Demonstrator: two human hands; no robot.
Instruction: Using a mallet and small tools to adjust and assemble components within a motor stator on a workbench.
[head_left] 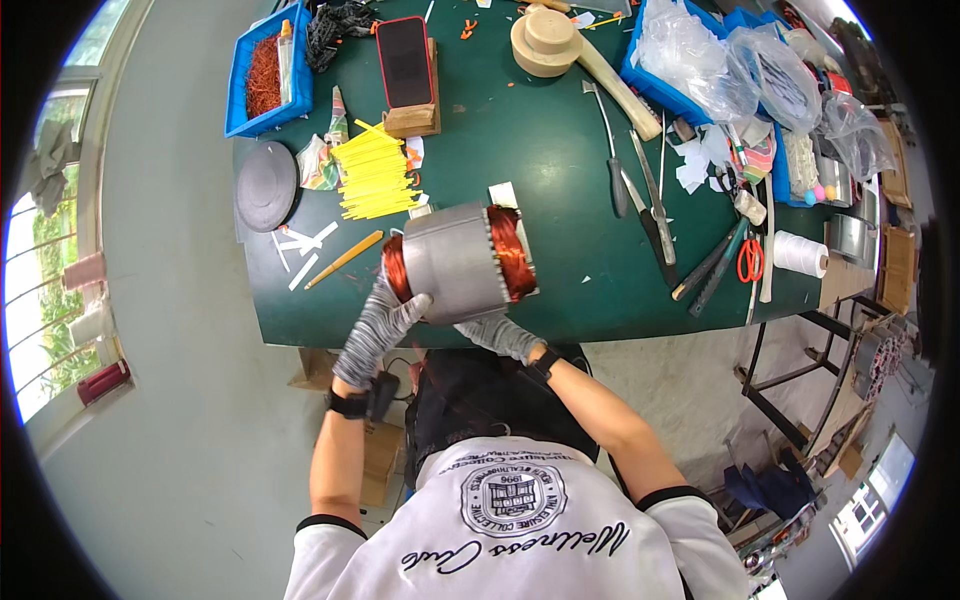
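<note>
A motor stator [452, 262] with a grey metal body and copper windings bulging from both ends lies on its side at the near edge of the table. My left hand [372, 328], in a grey striped knit glove, grips its left end, thumb across the lower side of the body. Under the near right part of the stator is my right hand [503, 336], gloved alike, its fingertips hidden beneath the metal. Just left of the stator lies a tan pointed stick [344, 260]. Behind it are many yellow strips [377, 172] in a loose pile.
The green table [560, 240] holds a phone [404, 62] on a wooden stand, a black disc [267, 186] and a blue bin [240, 95] of copper wire scraps. On the right lie a mallet [620, 90], long-handled tools [650, 205], red scissors [750, 260] and a white thread spool [800, 255].
</note>
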